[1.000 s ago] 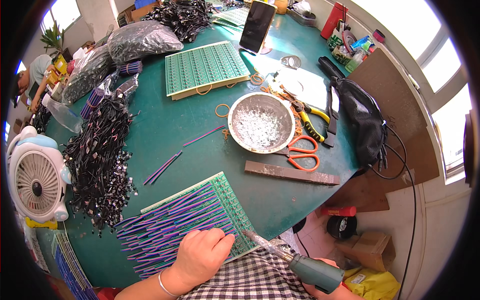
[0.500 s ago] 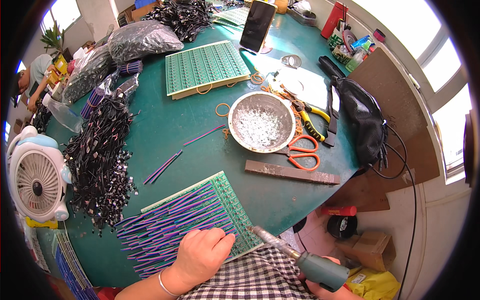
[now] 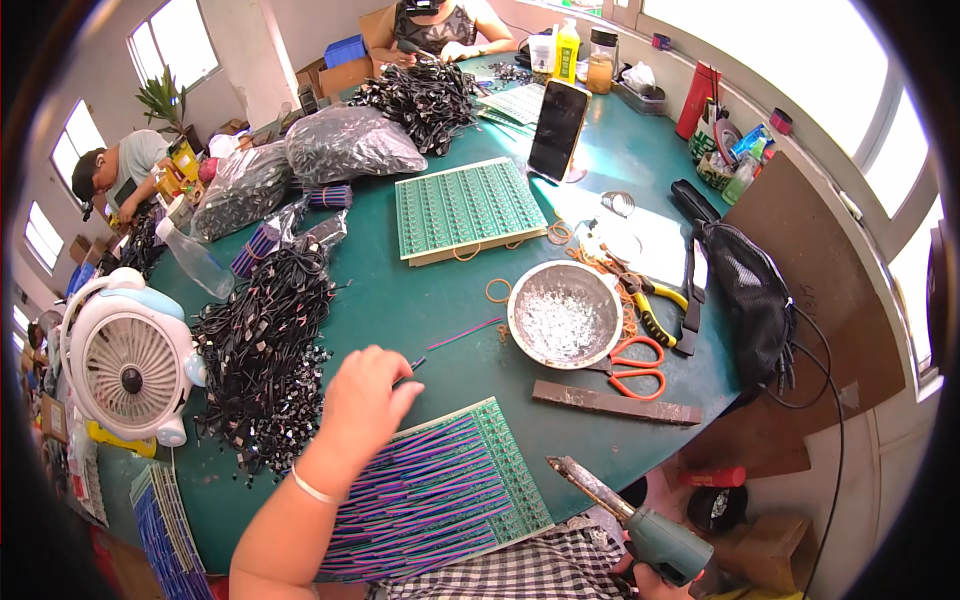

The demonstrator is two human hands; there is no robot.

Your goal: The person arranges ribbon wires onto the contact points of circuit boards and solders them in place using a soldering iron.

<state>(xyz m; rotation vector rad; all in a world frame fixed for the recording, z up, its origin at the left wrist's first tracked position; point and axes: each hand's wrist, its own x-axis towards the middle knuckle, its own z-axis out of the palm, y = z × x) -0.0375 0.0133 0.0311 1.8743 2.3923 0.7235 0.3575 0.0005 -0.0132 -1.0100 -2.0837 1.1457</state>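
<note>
My left hand (image 3: 365,400) is over a few short blue and purple wires (image 3: 418,363) lying on the table. Its thumb stands apart from the bent fingers, and the wire ends show between them; the palm hides the rest. In my right hand (image 3: 655,585), at the lower edge, is a soldering iron (image 3: 667,545) with a green handle and a stained metal barrel. The barrel's tip points up and left, just right of a green circuit board panel (image 3: 515,470). Rows of blue and purple wires (image 3: 420,500) cover most of that panel.
A bowl of silvery flakes (image 3: 565,315) stands beyond the panel, near orange-handled scissors (image 3: 638,368), yellow-black pliers (image 3: 655,315) and a brown bar (image 3: 615,403). Black cables (image 3: 265,350) and a fan (image 3: 130,375) are at left. Stacked panels (image 3: 468,210) and a phone (image 3: 558,130) lie beyond. Two people sit farther off.
My left hand has moved from the wired panel up and left to the loose wires. The view has shifted, showing more of the far table. The soldering iron stays in my right hand.
</note>
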